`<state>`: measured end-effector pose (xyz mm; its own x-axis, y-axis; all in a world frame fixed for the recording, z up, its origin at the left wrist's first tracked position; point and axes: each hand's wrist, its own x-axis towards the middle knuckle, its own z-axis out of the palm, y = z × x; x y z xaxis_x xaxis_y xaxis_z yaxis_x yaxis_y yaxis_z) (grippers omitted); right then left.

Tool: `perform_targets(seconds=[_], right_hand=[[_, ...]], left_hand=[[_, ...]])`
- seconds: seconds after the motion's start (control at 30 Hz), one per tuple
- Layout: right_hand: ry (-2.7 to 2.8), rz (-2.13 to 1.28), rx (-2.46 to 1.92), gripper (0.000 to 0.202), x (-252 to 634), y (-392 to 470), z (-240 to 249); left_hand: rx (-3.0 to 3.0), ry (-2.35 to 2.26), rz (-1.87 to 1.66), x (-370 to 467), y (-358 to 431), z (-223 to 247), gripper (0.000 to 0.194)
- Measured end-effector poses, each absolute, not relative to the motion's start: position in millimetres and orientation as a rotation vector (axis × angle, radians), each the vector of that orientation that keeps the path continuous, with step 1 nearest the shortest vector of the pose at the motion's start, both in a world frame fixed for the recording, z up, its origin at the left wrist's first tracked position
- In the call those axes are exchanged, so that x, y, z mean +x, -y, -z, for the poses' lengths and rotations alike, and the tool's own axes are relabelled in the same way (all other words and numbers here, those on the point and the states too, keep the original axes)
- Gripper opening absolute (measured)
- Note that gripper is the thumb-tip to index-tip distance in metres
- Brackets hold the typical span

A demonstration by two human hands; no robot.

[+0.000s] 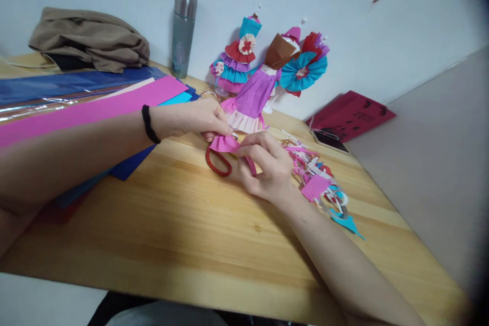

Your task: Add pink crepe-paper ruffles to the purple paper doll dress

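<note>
A small pleated piece of pink paper (pixel 224 144) is held between my two hands above the wooden table. My left hand (pixel 208 118) pinches its upper left side, and a black band circles that wrist. At the paper's right edge, the fingers of my right hand (pixel 265 163) are closed on it. Red-handled scissors (pixel 219 164) lie just below the paper, their blades mostly hidden by my hands. Right behind my hands stands a doll-like figure in a purple paper dress (pixel 252 92) with a pale pleated hem.
Pink (pixel 95 108) and blue paper sheets lie at the left, near a brown cloth (pixel 89 38). A grey flask (pixel 183 33) and a ruffled paper dress (pixel 239 58) stand behind. Paper scraps (pixel 315 186), a phone (pixel 329 140) and a red bag (pixel 353 114) are at the right.
</note>
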<state>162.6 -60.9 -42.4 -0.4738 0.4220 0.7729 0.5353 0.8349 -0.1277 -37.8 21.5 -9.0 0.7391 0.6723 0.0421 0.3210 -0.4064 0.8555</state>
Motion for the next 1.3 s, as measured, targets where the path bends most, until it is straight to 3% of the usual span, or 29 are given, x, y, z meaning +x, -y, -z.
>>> perform_targets(seconds=[0.1,0.23,0.3,0.53,0.63,0.73,1.07,1.3], right_hand=[[1.945,-0.007,-0.849,0.019,169,60,39],[1.803,-0.397,-1.244,0.057,177,51,40],[1.79,-0.53,-1.326,0.066,178,46,42],[1.434,-1.336,-1.19,0.04,171,42,41],[1.332,-1.506,-1.167,0.034,173,40,40],[1.314,-1.454,-1.211,0.03,174,39,40],[1.667,-0.748,-1.283,0.018,169,47,36],[1.788,-0.595,-1.321,0.015,169,51,32]], left_hand=[[2.058,-0.694,-0.475,-39,-20,5,0.039],[2.147,-0.639,-0.481,-38,-21,5,0.04],[2.167,-0.606,-0.487,-37,-23,8,0.037],[2.213,-0.579,-0.474,-33,-26,17,0.036],[2.234,-0.609,-0.535,-30,-26,21,0.037],[2.251,-0.634,-0.603,-27,-24,25,0.035],[2.038,-0.593,-0.485,-28,-15,18,0.024],[2.152,-0.643,-0.576,-26,-15,26,0.019]])
